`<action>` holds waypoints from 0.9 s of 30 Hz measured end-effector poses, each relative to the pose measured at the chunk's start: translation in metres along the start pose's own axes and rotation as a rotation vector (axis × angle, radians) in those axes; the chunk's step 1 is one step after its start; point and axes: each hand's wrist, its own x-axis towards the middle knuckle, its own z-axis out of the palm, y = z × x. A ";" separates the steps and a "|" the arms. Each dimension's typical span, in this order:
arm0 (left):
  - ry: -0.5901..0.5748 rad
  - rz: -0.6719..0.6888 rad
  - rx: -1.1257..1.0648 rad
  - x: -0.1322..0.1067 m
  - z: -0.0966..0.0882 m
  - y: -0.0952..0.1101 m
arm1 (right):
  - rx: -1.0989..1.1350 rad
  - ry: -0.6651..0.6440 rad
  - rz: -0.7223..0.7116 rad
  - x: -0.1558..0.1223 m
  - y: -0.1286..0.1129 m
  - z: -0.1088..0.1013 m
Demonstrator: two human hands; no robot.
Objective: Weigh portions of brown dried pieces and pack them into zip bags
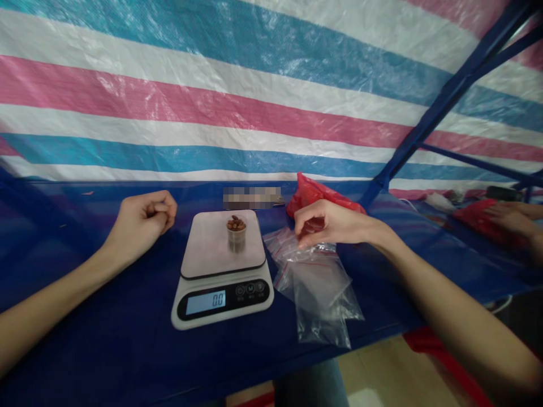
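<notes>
A: Position of the cup of nuts?

B: Upright on the scale, off-centre toward the plate's far right; wholly inside the edge, so presumably fully borne. Display reads 0.0; a tare including the cup would explain it, unconfirmed.

A: Left hand?

B: Loosely curled, fingers folded in, nothing visible inside. Apart from the scale, so adding no load to the plate.

A: Right hand?

B: Thumb and fingers curved toward each other at the far ends of the clear bags. Cannot tell whether plastic is pinched.

A: Bags?

B: Overlapping on the table, just right of the scale, probably for easy reach. Red bag lies behind.
</notes>
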 end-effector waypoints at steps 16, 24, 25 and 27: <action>0.045 0.035 -0.033 -0.002 0.001 -0.008 | -0.077 -0.056 0.028 -0.002 -0.001 0.003; 0.157 0.148 0.024 -0.005 -0.015 0.018 | -0.114 0.150 0.059 -0.012 -0.009 -0.022; 0.140 0.175 0.058 -0.004 -0.019 0.024 | -0.116 0.186 0.046 -0.012 -0.010 -0.025; 0.085 0.232 0.101 -0.001 -0.024 0.038 | -0.122 0.242 0.009 -0.009 -0.015 -0.031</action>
